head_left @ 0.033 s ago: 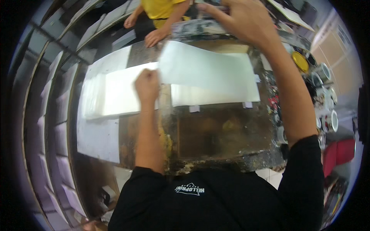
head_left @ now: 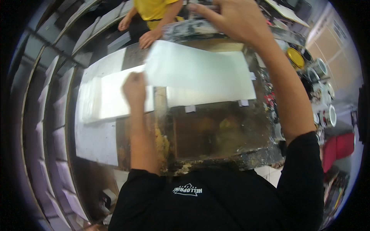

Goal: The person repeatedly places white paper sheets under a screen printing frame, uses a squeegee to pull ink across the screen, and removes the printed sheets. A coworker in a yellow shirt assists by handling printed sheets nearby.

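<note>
My left hand [head_left: 135, 89] is closed on the near left corner of a large white sheet [head_left: 200, 73]. The sheet lies slightly lifted over a stained brown work table [head_left: 216, 134]. My right hand [head_left: 233, 19] reaches to the far side, its fingers curled over a dark speckled frame bar [head_left: 185, 30] that runs along the sheet's far edge. Small pieces of tape [head_left: 190, 109] sit at the sheet's near edge.
A stack of white sheets [head_left: 98, 102] lies on the table's left part. A person in a yellow shirt [head_left: 154, 9] stands across the table with a hand [head_left: 148, 38] on its edge. Paint cans [head_left: 322, 69] and a yellow lid [head_left: 296, 57] stand at the right, racks [head_left: 38, 100] at the left.
</note>
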`<state>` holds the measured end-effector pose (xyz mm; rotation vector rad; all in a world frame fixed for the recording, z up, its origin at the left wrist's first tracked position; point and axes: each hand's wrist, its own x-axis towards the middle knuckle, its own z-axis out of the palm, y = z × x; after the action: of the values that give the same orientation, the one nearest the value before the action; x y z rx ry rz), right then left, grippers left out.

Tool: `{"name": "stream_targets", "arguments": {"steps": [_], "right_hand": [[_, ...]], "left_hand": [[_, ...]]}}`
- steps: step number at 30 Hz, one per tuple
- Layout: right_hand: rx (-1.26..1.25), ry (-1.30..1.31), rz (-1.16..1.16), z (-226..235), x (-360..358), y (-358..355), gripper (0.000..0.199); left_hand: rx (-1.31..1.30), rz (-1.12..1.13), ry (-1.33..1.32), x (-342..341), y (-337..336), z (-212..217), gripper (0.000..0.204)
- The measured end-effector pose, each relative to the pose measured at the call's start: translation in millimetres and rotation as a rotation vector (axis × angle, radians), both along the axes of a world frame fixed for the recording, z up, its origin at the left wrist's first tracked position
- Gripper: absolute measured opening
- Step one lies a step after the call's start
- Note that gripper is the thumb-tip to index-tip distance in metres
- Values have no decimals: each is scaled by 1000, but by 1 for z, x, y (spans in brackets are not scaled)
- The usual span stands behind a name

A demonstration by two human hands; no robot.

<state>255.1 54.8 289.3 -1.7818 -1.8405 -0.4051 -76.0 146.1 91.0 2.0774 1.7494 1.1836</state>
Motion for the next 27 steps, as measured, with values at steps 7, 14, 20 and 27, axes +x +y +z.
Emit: {"name": "stream_targets", "arguments": {"steps": [7, 14, 20, 27], "right_hand": [[88, -77, 21, -2, 1, 23, 85], [-88, -36, 9, 12, -15, 27, 89], [-78, -71, -113, 28, -7, 24, 90], [-42, -24, -38, 22, -6, 16, 87]], "left_hand": [[99, -509, -34, 116, -71, -34, 52], [10, -593, 491, 206, -123, -121, 58], [25, -698, 451, 216, -124, -113, 58], [30, -677, 456, 216, -124, -117, 57]]}}
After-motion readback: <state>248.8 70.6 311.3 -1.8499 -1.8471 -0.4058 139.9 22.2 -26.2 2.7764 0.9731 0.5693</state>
